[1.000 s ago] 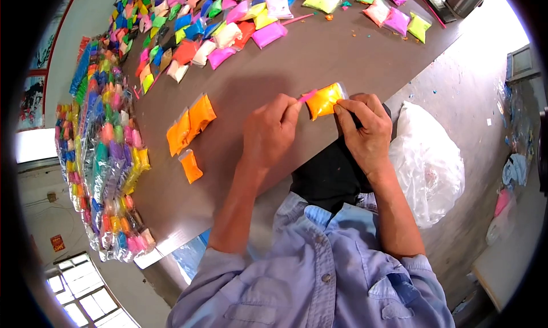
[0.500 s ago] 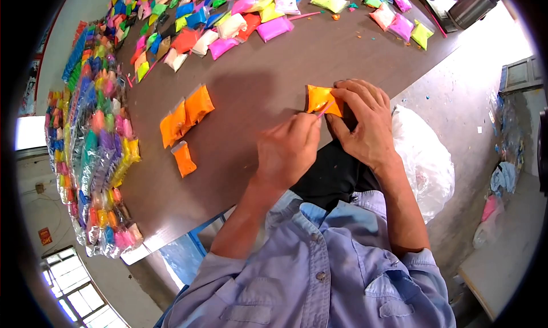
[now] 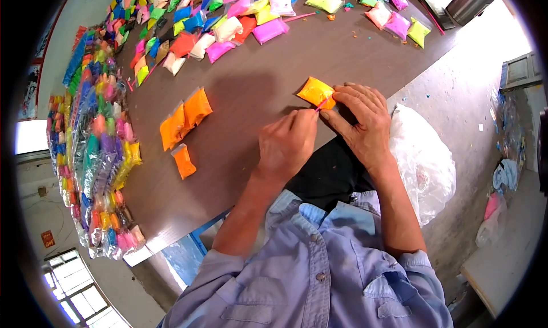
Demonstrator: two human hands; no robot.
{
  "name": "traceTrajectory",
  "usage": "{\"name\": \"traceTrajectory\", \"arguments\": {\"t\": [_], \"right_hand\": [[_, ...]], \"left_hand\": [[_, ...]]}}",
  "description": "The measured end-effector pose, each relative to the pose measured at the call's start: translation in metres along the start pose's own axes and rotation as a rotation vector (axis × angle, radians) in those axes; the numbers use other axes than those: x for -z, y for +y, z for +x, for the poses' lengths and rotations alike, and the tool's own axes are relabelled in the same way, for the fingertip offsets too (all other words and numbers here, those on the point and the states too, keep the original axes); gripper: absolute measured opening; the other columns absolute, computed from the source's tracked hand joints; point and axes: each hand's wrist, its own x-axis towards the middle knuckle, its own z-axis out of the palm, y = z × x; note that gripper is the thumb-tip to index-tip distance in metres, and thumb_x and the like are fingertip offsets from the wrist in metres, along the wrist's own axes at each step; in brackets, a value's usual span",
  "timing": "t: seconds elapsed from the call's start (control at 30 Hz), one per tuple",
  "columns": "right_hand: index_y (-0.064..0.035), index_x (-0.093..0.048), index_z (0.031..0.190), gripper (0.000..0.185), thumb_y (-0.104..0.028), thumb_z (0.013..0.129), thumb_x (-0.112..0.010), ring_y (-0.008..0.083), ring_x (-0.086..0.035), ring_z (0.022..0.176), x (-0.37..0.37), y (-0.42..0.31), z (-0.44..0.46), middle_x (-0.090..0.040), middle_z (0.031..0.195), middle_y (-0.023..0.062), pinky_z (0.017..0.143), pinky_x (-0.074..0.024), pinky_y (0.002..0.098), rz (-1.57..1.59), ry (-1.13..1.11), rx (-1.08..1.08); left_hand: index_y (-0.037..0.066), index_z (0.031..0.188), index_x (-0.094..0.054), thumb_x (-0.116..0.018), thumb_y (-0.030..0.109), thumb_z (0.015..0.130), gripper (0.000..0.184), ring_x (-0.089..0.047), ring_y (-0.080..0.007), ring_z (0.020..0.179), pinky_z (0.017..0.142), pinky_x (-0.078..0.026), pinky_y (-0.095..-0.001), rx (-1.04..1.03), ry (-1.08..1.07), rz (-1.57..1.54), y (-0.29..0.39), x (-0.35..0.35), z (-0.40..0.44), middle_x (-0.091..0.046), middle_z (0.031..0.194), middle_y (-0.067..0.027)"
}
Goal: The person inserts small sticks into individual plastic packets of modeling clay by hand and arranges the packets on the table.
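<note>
A small orange packet (image 3: 315, 91) lies near the table's front edge, turned at an angle. My left hand (image 3: 287, 142) is closed around a thin pink stick (image 3: 323, 104), whose tip rests against the packet's lower right part. On the packet's right side, my right hand (image 3: 364, 118) holds its edge between thumb and fingers. Left of my hands are more filled orange packets (image 3: 196, 107), some overlapping, with a single orange packet (image 3: 183, 161) just below them.
Many coloured packets (image 3: 270, 30) cover the far side of the brown table (image 3: 228, 179). Long bundles of wrapped packets (image 3: 94, 157) line its left edge. A dark metal flask (image 3: 471, 5) stands at the far right, and a white plastic bag (image 3: 422, 162) hangs beside my right forearm.
The orange packet has turned and shifted slightly up and left. My right fingers now cover less of it, and the pink stick stays in my left hand.
</note>
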Motion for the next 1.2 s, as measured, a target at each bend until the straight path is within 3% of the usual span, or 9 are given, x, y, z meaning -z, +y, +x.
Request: {"name": "traceTrajectory", "arguments": {"t": [0.07,0.13,0.4,0.47,0.6,0.93,1.0,1.13,1.2], "right_hand": [[-0.0035,-0.078,0.104,0.032,-0.022,0.082,-0.091,0.0299,-0.073,0.111,-0.001,0.0,0.001,-0.079,0.11,0.0102,0.101,-0.0516,0.045,-0.01,0.006,0.013],[-0.0033,-0.078,0.098,0.027,-0.021,0.082,-0.091,0.0287,-0.075,0.107,-0.002,-0.003,0.003,-0.08,0.105,0.0095,0.099,-0.0526,0.0431,-0.002,0.049,-0.01],[-0.004,-0.079,0.091,0.021,-0.019,0.082,-0.09,0.0282,-0.077,0.101,-0.01,-0.004,0.004,-0.081,0.099,0.009,0.097,-0.0539,0.0418,0.007,0.119,-0.083],[-0.0042,-0.079,0.091,0.021,-0.019,0.082,-0.09,0.0282,-0.077,0.101,-0.01,-0.004,0.003,-0.081,0.099,0.009,0.097,-0.054,0.0417,0.008,0.123,-0.083],[-0.005,-0.078,0.096,0.021,-0.017,0.082,-0.089,0.0271,-0.074,0.107,-0.007,-0.007,0.001,-0.079,0.107,0.0088,0.103,-0.0515,0.0458,-0.019,0.073,-0.05],[-0.0095,-0.08,0.102,0.02,-0.014,0.084,-0.087,0.024,-0.071,0.115,-0.006,-0.006,-0.014,-0.075,0.118,0.0053,0.112,-0.0449,0.0473,-0.048,0.028,0.026],[-0.01,-0.081,0.101,0.019,-0.014,0.084,-0.087,0.0238,-0.071,0.115,-0.009,-0.005,-0.015,-0.075,0.118,0.0051,0.112,-0.0448,0.0472,-0.05,0.048,0.023],[-0.0106,-0.081,0.1,0.017,-0.015,0.084,-0.087,0.0235,-0.071,0.116,-0.013,-0.005,-0.018,-0.076,0.117,0.0046,0.112,-0.0445,0.0472,-0.058,0.083,0.015],[-0.0106,-0.081,0.1,0.017,-0.014,0.084,-0.087,0.0236,-0.071,0.116,-0.012,-0.007,-0.018,-0.076,0.118,0.0046,0.112,-0.0444,0.0473,-0.058,0.075,0.006]], "left_hand": [[0.008,0.105,-0.068,-0.077,0.009,0.097,0.011,-0.075,-0.0358,0.077,0.062,-0.058,-0.0415,-0.013,0.012,0.02,-0.006,-0.001,0.002,-0.075,0.089,-0.0147],[0.008,0.105,-0.07,-0.078,0.008,0.097,0.011,-0.075,-0.0359,0.074,0.06,-0.057,-0.0416,0.152,0.011,0.158,-0.019,0.005,0.006,-0.075,0.087,-0.0145],[0.008,0.101,-0.069,-0.075,0.006,0.098,0.008,-0.074,-0.0357,0.07,0.058,-0.057,-0.0407,-0.062,0.061,-0.048,-0.001,0.006,0.013,-0.074,0.083,-0.0143],[0.007,0.102,-0.069,-0.076,0.004,0.097,0.01,-0.074,-0.0344,0.071,0.059,-0.057,-0.0398,0.094,-0.025,0.149,-0.011,0.005,0.013,-0.074,0.083,-0.0149],[0.009,0.101,-0.067,-0.076,0.009,0.097,0.01,-0.071,-0.033,0.066,0.056,-0.054,-0.0421,0.116,0.123,0.07,-0.029,0.006,0.015,-0.072,0.083,-0.0119],[0.006,0.095,-0.068,-0.077,0.007,0.097,0.009,-0.07,-0.0353,0.067,0.058,-0.055,-0.0415,0.007,-0.002,-0.007,-0.003,0.007,0.014,-0.071,0.078,-0.0124],[0.007,0.096,-0.068,-0.076,0.007,0.097,0.008,-0.071,-0.035,0.07,0.06,-0.055,-0.0418,0.152,-0.047,0.068,-0.012,0.01,0.014,-0.071,0.08,-0.0124],[0.008,0.095,-0.068,-0.075,0.006,0.097,0.007,-0.072,-0.0351,0.072,0.061,-0.055,-0.0426,0.18,-0.028,0.077,-0.006,0.013,0.016,-0.071,0.082,-0.0133],[0.008,0.095,-0.068,-0.075,0.006,0.097,0.007,-0.072,-0.0361,0.071,0.06,-0.055,-0.0436,0.038,-0.043,0.003,0.009,0.008,0.018,-0.071,0.08,-0.0142]]}}
